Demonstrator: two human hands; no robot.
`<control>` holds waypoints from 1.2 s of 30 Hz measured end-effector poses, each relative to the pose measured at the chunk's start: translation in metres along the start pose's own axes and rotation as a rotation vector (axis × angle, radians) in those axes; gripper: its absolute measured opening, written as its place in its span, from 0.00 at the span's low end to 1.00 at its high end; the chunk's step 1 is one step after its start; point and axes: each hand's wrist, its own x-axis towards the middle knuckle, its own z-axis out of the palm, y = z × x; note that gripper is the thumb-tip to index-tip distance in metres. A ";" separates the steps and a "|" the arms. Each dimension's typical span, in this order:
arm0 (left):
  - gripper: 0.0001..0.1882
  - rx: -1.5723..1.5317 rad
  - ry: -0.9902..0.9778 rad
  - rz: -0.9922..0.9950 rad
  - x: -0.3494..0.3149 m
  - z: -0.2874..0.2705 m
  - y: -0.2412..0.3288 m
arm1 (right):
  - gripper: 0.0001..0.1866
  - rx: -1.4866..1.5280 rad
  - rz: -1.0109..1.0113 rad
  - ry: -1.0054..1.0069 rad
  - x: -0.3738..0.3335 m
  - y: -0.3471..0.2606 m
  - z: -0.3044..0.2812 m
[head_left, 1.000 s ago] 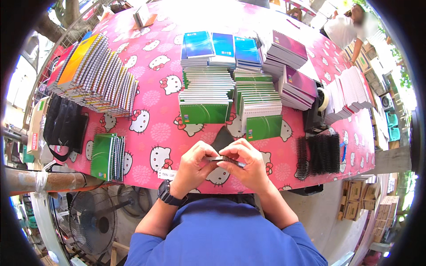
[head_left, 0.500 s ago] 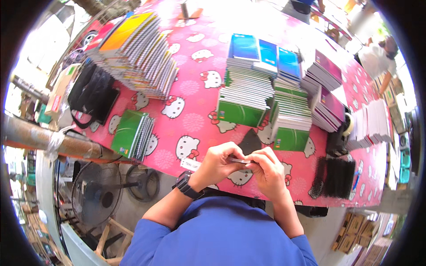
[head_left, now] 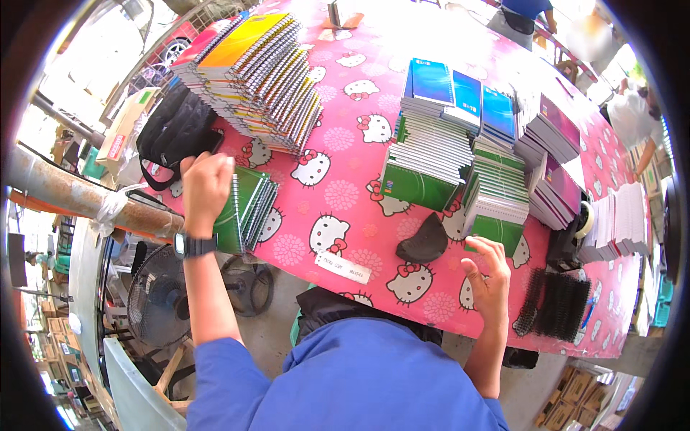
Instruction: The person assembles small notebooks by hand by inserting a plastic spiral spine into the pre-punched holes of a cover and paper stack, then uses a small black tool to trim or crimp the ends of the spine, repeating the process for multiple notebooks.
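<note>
My left hand [head_left: 205, 190], below a black watch [head_left: 192, 245], is over the left edge of a small pile of green spiral notebooks [head_left: 246, 208], near a black bag [head_left: 176, 129]. Its fingers are bent and closed; the fingertips and anything in them are hidden. My right hand [head_left: 491, 276] hovers above the table's near side with fingers apart, holding nothing. Just beyond it is a pile of green notebooks [head_left: 493, 227]. Between my hands, a dark curved piece [head_left: 422, 240] and a white paper strip [head_left: 343, 267] with handwriting lie on the pink tablecloth [head_left: 341, 194].
Tall orange spiral notebooks [head_left: 248, 43] stand at the far left. Blue notebooks [head_left: 433, 80], maroon notebooks [head_left: 558, 121] and white books [head_left: 617, 223] line the right. Black coils [head_left: 563, 304] lie at the near right. A rusty pole [head_left: 136, 215] and fan [head_left: 162, 294] flank the left.
My hands, earlier together around a small pale piece, have parted. The left moved far left to the green notebooks; the right shifted right and opened. The pale piece is no longer visible.
</note>
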 end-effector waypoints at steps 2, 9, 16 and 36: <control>0.14 0.048 -0.121 0.088 0.000 0.023 -0.014 | 0.20 0.006 -0.016 -0.018 -0.002 -0.001 0.006; 0.08 -0.050 -0.059 0.078 -0.006 0.066 -0.012 | 0.16 0.019 0.091 0.046 -0.018 0.012 0.006; 0.13 -0.424 0.035 0.414 0.021 0.103 0.156 | 0.19 -0.046 -0.037 -0.036 -0.009 0.010 0.037; 0.15 -0.658 -0.176 0.411 -0.003 0.062 0.197 | 0.12 0.098 -0.010 -0.026 -0.024 0.020 0.079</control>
